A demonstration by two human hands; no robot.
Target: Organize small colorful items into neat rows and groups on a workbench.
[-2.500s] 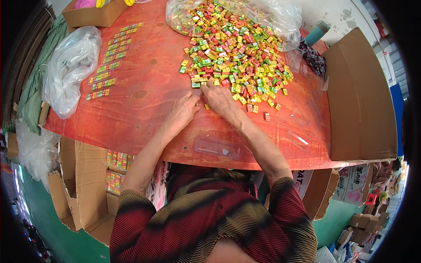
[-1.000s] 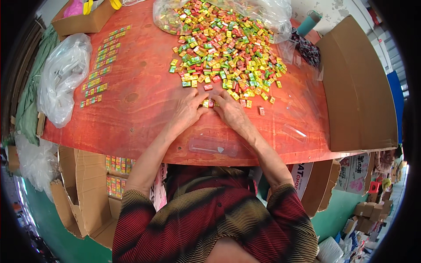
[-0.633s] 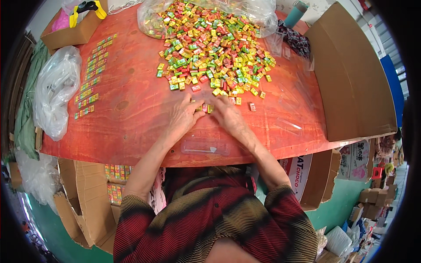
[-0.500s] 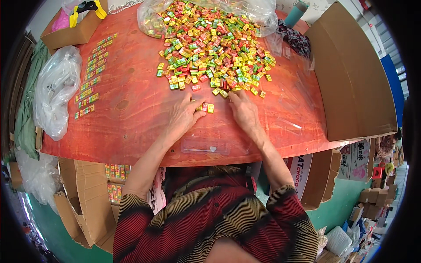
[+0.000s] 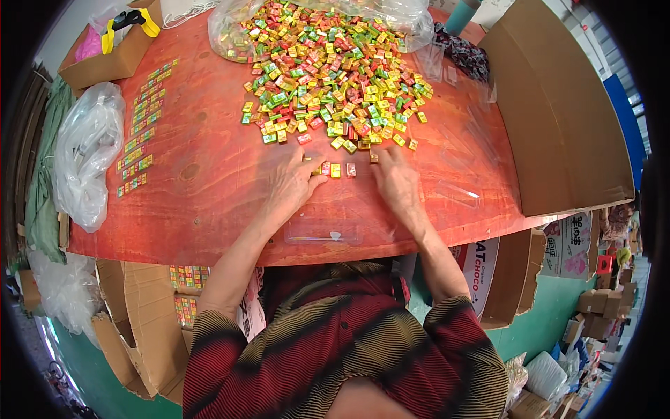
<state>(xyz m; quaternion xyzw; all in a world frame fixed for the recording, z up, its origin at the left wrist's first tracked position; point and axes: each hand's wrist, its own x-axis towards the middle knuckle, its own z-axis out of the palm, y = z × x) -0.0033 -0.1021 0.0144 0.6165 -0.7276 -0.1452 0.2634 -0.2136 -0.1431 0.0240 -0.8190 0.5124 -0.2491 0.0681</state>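
A large heap of small candy-sized boxes (image 5: 335, 77) in yellow, green, red and orange covers the far middle of the red table. In front of it my left hand (image 5: 289, 183) is closed around the left end of a short row, its thumb on the near side and fingers on the far side. A yellow small box (image 5: 336, 170) ends that row, with a pinkish-red small box (image 5: 351, 170) standing slightly apart to its right. My right hand (image 5: 396, 183) has its fingertips at a yellowish small box (image 5: 375, 158) near the heap's front edge, seemingly pinching it.
Several rows of boxes (image 5: 143, 133) lie along the table's left side beside a clear plastic bag (image 5: 91, 153). A clear plastic tray (image 5: 322, 233) sits at the near edge. At right stands a tall cardboard box (image 5: 558, 119); an open carton (image 5: 143, 314) is below left.
A pinkish-red box now stands just right of the row. My right hand has moved slightly right and is at another box. My left hand keeps its place at the row.
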